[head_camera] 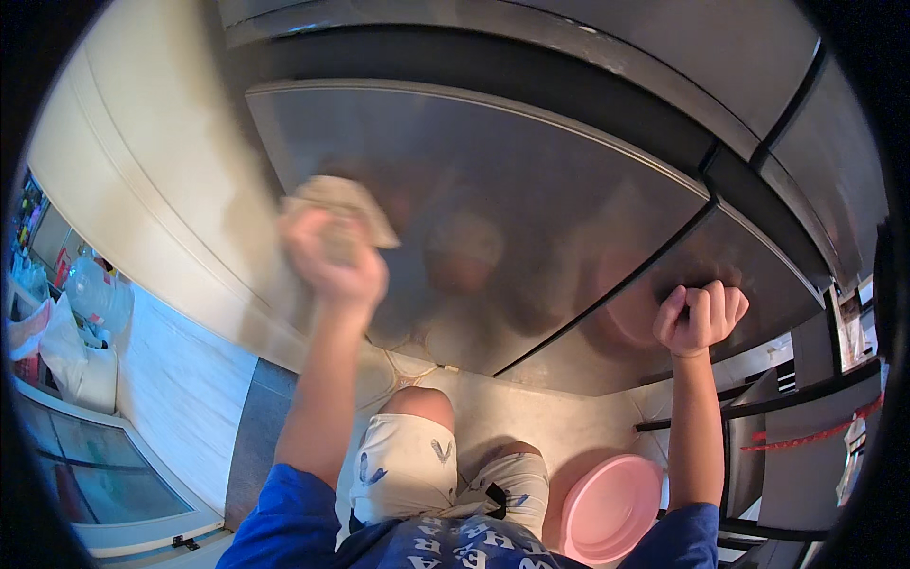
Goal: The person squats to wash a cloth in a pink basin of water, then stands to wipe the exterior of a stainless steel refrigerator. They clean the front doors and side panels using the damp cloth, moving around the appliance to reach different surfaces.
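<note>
My left hand (334, 252) grips a pale cloth (348, 199), blurred by motion. The cloth lies against the left part of a dark, glossy refrigerator door panel (498, 178), near its left edge. My right hand (700, 320) is curled into a fist with nothing seen in it. Its knuckles are at the narrower door panel (768, 277) on the right, across the dark gap between the panels. Both panels reflect the room dimly.
A pink plastic basin (611, 508) stands on the tiled floor (569, 419) by my right knee. At right is a dark-framed rack (789, 462). A cream wall (170, 163) borders the refrigerator at left; beyond it are a large clear bottle (99, 295) and a white plastic bag (64, 341).
</note>
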